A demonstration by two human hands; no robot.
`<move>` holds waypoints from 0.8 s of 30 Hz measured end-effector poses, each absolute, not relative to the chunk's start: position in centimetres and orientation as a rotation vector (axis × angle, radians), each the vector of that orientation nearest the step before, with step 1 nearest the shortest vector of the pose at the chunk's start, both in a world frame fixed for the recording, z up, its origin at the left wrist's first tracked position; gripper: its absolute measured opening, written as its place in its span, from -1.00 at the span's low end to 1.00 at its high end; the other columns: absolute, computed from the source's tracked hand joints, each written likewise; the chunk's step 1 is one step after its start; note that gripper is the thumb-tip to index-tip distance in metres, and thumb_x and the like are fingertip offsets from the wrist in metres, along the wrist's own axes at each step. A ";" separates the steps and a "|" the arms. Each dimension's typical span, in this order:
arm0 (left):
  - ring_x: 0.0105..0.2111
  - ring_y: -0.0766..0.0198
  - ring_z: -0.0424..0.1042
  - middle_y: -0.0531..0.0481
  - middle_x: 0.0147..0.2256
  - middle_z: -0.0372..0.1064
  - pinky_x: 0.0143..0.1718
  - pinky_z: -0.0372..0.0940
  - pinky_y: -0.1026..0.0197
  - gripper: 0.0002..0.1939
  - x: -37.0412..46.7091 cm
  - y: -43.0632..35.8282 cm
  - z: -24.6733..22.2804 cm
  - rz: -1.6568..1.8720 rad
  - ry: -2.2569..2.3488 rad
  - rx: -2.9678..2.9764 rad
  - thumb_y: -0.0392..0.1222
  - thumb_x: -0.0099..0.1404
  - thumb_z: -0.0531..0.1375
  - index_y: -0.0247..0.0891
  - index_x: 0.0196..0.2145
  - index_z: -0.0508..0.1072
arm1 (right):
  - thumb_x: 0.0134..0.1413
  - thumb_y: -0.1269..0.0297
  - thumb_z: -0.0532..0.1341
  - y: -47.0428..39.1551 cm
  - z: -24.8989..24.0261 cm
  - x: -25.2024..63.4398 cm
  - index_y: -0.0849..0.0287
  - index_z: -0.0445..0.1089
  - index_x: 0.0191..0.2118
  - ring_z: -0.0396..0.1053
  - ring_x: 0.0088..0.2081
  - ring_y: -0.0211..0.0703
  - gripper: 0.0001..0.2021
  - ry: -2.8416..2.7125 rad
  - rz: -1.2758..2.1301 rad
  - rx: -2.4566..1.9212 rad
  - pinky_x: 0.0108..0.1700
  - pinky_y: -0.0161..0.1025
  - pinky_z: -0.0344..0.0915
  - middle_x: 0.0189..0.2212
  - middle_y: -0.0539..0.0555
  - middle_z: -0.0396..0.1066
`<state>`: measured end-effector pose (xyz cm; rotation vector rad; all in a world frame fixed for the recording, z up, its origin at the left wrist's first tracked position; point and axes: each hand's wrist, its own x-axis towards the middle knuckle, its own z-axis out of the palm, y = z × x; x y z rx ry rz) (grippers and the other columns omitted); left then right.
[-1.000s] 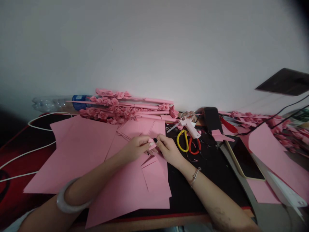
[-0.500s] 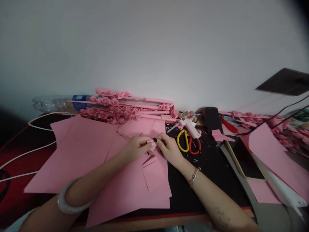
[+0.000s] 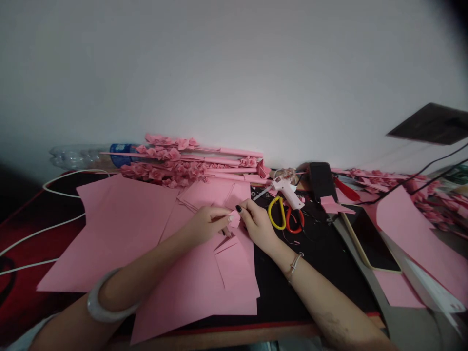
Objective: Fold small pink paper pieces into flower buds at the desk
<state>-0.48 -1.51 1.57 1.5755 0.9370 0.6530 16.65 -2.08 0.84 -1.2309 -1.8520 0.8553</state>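
Note:
Between my two hands is a small folded piece of pink paper (image 3: 235,219), held above the sheets. My left hand (image 3: 204,224) pinches its left side between thumb and fingers. On the other side, my right hand (image 3: 256,222) grips the upper right edge, with the thumb's dark nail showing. Right below lie smaller pink paper pieces (image 3: 234,265) on top of large pink sheets (image 3: 190,297). Another big pink sheet (image 3: 124,219) spreads out under and beyond my left forearm.
Pink paper flowers (image 3: 175,170) on rolled stems lie along the wall beside a plastic bottle (image 3: 76,157). Right of my hands are a white glue gun (image 3: 288,192) and scissors with yellow and red handles (image 3: 277,213). Farther right lies a phone (image 3: 373,239).
The small paper piece has turned so that a broader flat face shows. My right thumb and fingers have shifted slightly up and to the right along it.

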 end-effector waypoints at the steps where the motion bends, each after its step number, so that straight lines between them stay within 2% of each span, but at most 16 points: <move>1: -0.52 0.31 0.44 0.01 -0.59 0.41 -0.42 0.30 0.30 -0.76 -0.5 -1.5 1.6 0.654 0.942 1.575 -0.17 0.24 0.05 -0.34 -0.47 0.43 | 0.18 0.28 0.01 -2.1 0.8 16.7 0.16 0.13 -0.49 0.06 -0.58 -0.33 -0.78 -1.841 0.842 -1.234 -0.49 -0.37 0.06 -0.63 -0.09 0.11; 9: -0.58 0.37 0.33 0.05 -0.64 0.33 -0.47 0.27 0.33 -0.72 -0.4 -1.2 1.5 0.800 1.022 1.475 -0.16 0.21 0.08 -0.33 -0.58 0.40 | 0.07 0.28 0.14 -1.7 0.4 16.8 0.16 0.18 -0.39 0.07 -0.55 -0.34 -0.89 -1.615 0.897 -1.205 -0.50 -0.37 0.05 -0.57 -0.10 0.11; 12: -0.53 0.35 0.37 0.04 -0.59 0.36 -0.43 0.31 0.31 -0.78 -0.3 -1.1 1.5 0.840 1.021 1.363 -0.18 0.18 0.12 -0.33 -0.53 0.43 | 0.03 0.33 0.17 -1.7 0.4 16.7 0.18 0.24 -0.38 0.07 -0.53 -0.33 -0.93 -1.657 0.934 -1.168 -0.47 -0.37 0.06 -0.55 -0.09 0.12; 18: -0.36 0.27 0.47 0.01 -0.42 0.45 -0.19 0.37 0.15 -0.88 -0.3 -1.3 1.6 0.838 0.967 1.134 -0.23 0.14 0.18 -0.31 -0.42 0.49 | 0.01 0.35 0.18 -1.6 -0.1 16.6 0.18 0.26 -0.42 0.09 -0.53 -0.33 -0.93 -1.640 1.003 -1.157 -0.48 -0.36 0.07 -0.57 -0.08 0.15; 24: -0.39 0.24 0.49 0.00 -0.46 0.47 -0.19 0.38 0.10 -0.85 -0.2 -1.2 1.5 0.842 0.958 1.102 -0.20 0.11 0.22 -0.32 -0.37 0.50 | 0.00 0.37 0.19 -1.6 -0.2 16.7 0.18 0.21 -0.49 0.16 -0.51 -0.31 -0.87 -1.634 0.944 -1.186 -0.44 -0.34 0.14 -0.52 -0.05 0.22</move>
